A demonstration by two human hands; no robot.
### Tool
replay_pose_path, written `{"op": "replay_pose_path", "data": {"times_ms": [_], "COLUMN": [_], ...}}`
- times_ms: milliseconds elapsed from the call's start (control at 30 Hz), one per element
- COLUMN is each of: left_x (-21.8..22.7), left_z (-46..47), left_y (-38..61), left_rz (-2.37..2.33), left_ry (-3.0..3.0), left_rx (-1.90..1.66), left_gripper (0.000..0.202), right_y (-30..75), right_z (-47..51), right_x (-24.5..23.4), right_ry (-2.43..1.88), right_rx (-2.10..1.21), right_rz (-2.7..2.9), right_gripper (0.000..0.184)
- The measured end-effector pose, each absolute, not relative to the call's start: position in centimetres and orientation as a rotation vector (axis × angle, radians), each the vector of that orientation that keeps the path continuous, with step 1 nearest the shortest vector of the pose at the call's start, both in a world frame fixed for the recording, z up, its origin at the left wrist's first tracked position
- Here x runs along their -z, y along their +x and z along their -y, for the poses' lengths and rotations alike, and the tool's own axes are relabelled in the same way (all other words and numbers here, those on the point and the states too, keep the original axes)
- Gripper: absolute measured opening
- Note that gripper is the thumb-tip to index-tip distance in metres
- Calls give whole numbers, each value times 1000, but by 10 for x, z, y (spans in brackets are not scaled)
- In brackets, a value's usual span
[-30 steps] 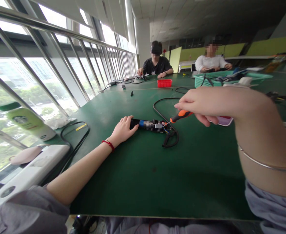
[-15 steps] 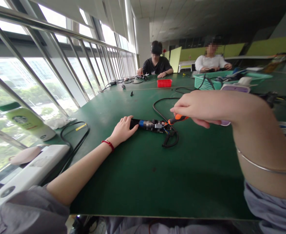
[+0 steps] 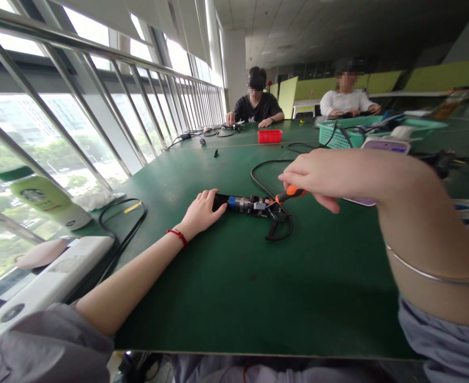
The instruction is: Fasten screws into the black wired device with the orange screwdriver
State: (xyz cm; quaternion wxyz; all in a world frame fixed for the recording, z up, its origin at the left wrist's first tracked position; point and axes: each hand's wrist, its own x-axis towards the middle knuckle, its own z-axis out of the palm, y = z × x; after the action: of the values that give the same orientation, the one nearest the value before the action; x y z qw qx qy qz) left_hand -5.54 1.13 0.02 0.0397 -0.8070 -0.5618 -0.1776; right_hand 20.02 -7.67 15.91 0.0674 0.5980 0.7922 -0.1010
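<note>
On the green table (image 3: pixel 234 298) lies a black cylindrical electrical device (image 3: pixel 242 204) with a blue band, bare metal parts and thin coloured wires at its right end. My left hand (image 3: pixel 204 209) is closed around its black left end and holds it against the table. A screwdriver (image 3: pixel 290 194) with an orange and black handle is gripped in my right hand (image 3: pixel 318 173), from above. Its shaft slants down to the left, and the tip is at the wired end of the device; exact contact is too small to tell. A black cord (image 3: pixel 280 238) curls beside that end.
A red tray (image 3: pixel 270 136) and a teal basket (image 3: pixel 334 134) of cables stand farther back. At left are a green-capped bottle (image 3: pixel 44 197), a white box-like case (image 3: pixel 54 276) and a looped black cable (image 3: pixel 143 219). Two people sit across the table.
My right hand and forearm have shifted very slightly to the left, with the screwdriver tip still at the wired end. My left hand and the device have stayed put.
</note>
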Motion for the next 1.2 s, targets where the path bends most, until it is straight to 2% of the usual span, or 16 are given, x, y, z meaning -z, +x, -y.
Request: {"op": "replay_pose_path", "data": {"times_ms": [133, 233, 433, 533, 733, 800, 867, 933, 1000, 1133, 1200], "left_x": [0, 1, 1, 1, 3, 3, 2, 2, 2, 2, 2], "left_z": [-12, -13, -12, -12, -14, -14, -13, -13, -13, -13, -14], "left_y": [-56, -57, -57, -57, -58, -58, -58, -57, -57, -58, -58], "left_rz": [1714, 1708, 1712, 1708, 1693, 1695, 1698, 1701, 1700, 1690, 1692], "left_ry": [-2478, -2478, -2474, -2471, -2469, -2470, -2471, -2473, -2474, -2476, -2474], "left_rx": [550, 551, 542, 538, 539, 539, 536, 535, 537, 541, 539], "left_gripper": [56, 56, 57, 57, 57, 57, 58, 58, 58, 57, 57], "right_y": [201, 202, 196, 198, 210, 209, 206, 202, 200, 206, 212], "right_z": [76, 76, 78, 74, 67, 68, 70, 73, 74, 69, 65], "right_x": [-157, -156, -160, -158, -153, -154, -156, -158, -159, -155, -152], "right_ry": [1765, 1769, 1808, 1814, 1739, 1783, 1844, 1879, 1891, 1826, 1799], "right_rx": [191, 83, 212, 226, -142, -61, 155, 347, 400, 161, -48], "right_rz": [-2500, -2560, -2409, -2437, -2681, -2633, -2495, -2328, -2266, -2511, -2629], "right_gripper": [34, 33, 46, 40, 30, 32, 36, 45, 50, 39, 41]}}
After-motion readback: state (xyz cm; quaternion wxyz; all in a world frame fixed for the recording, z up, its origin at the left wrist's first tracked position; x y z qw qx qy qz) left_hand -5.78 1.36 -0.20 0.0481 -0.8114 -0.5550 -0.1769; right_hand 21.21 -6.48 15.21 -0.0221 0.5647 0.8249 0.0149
